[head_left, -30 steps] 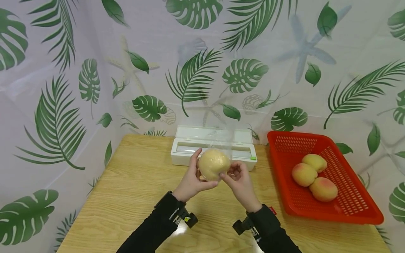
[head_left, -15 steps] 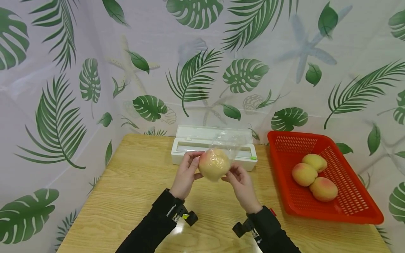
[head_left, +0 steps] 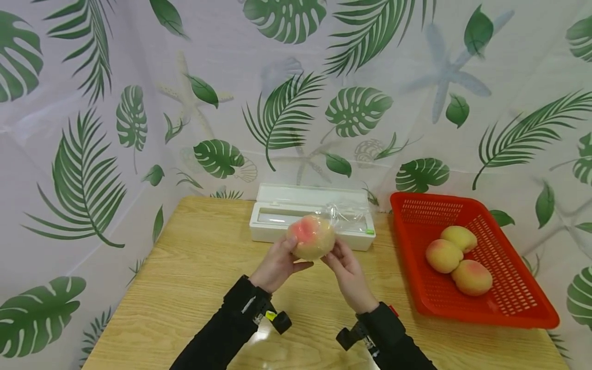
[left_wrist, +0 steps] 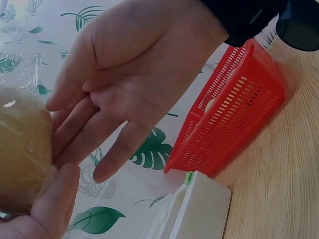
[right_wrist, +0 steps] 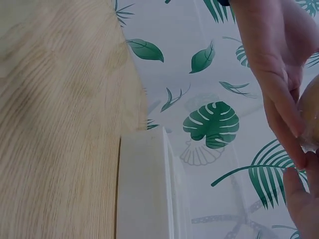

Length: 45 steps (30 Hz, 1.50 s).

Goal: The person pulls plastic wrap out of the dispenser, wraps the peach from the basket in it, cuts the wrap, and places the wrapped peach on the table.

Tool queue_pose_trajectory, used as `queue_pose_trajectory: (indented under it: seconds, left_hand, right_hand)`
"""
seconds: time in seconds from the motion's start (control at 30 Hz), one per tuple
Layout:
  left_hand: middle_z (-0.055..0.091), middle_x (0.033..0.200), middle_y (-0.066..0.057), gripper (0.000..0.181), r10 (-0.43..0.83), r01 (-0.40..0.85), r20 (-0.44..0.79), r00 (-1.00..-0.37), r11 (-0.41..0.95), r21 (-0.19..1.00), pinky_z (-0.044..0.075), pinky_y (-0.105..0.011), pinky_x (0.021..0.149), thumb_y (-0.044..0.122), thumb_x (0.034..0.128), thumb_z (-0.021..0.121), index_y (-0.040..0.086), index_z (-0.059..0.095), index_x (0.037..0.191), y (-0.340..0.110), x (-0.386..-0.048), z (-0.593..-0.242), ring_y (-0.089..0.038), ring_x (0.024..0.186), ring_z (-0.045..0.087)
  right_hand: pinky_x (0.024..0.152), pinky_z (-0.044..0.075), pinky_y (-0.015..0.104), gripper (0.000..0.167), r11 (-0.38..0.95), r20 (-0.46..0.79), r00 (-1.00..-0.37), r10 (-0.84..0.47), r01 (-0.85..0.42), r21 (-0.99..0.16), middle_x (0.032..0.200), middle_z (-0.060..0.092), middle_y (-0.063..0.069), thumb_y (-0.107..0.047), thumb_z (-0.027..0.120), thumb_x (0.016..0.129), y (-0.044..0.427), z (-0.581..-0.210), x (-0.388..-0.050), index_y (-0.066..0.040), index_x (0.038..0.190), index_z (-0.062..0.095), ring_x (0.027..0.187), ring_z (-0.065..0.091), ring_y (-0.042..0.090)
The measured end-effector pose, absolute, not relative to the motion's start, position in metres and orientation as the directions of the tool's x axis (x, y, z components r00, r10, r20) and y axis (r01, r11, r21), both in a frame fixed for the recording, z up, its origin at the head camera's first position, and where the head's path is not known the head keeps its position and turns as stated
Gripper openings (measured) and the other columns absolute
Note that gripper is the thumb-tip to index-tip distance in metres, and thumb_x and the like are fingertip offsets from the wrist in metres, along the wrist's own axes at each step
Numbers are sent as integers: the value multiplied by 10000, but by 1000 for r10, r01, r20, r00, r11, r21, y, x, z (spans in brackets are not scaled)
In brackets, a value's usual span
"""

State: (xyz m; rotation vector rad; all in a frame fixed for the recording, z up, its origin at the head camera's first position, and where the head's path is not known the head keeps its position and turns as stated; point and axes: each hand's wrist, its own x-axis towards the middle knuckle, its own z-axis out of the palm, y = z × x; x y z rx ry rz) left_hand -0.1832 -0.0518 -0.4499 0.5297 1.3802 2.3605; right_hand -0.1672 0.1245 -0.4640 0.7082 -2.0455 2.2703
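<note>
A peach (head_left: 312, 237) covered in clear plastic wrap (head_left: 344, 216) is held above the table, its pink blush facing up. Loose film trails off its far right side. My left hand (head_left: 277, 262) grips the peach from the left, thumb on top and fingers underneath. At the lower right of the fruit, my right hand (head_left: 347, 272) pinches the film close against it. In the left wrist view the right hand's fingertips meet the wrapped peach (left_wrist: 22, 149). Only a sliver of the peach (right_wrist: 311, 112) shows in the right wrist view.
Behind the hands stands a white wrap dispenser (head_left: 277, 234) with its lid raised and a green slider at its right end. A red plastic basket (head_left: 427, 303) holding three peaches (head_left: 472, 277) is on the right. Leaf-patterned sheeting (head_left: 296, 103) backs the wooden table (head_left: 194, 267).
The peach has been turned, so its pink side now faces up. The left hand has shifted its grip, thumb now on top. The loose film has swung to the right.
</note>
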Motion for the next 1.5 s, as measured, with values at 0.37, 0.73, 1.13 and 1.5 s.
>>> queue_pose_trajectory:
  seconds: [0.37, 0.73, 1.13, 1.5]
  left_hand:
    - [452, 1115, -89, 758, 362, -65, 108, -926, -436, 897, 452, -339, 762, 426, 741, 665, 27, 313, 1281, -50, -179, -451, -173, 937, 508]
    - [344, 1240, -151, 662, 118, 51, 80, -990, -234, 971, 373, -370, 874, 27, 741, 661, 62, 266, 1271, -67, -186, -456, -275, 1105, 382]
    - [339, 1245, -162, 716, 115, 58, 81, -990, -190, 980, 390, -385, 864, -5, 708, 694, 66, 264, 1276, -62, -182, -458, -302, 1121, 383]
    - [337, 1254, -164, 720, 94, 46, 64, -994, -179, 983, 377, -398, 878, 41, 722, 703, 66, 263, 1291, -64, -183, -464, -303, 1122, 385]
  right_hand:
    - [880, 383, 293, 370, 4, 278, -933, -227, -287, -958, 1198, 455, 69, -47, 431, 921, 133, -462, -167, 68, 1264, 354, 1087, 426, 96]
    - [632, 380, 229, 187, 56, 428, -897, 115, -424, -904, 867, 502, 58, -29, 410, 925, 161, -436, -169, 105, 1029, 487, 710, 428, 174]
    - [497, 336, 226, 220, 350, 364, -907, -210, -418, -838, 837, 564, 64, -62, 576, 848, 156, -444, -170, 10, 1054, 607, 625, 425, 130]
    - [580, 411, 181, 60, 295, 442, -897, 0, -422, -857, 766, 588, 150, 39, 590, 808, 146, -426, -158, 87, 835, 613, 640, 494, 72]
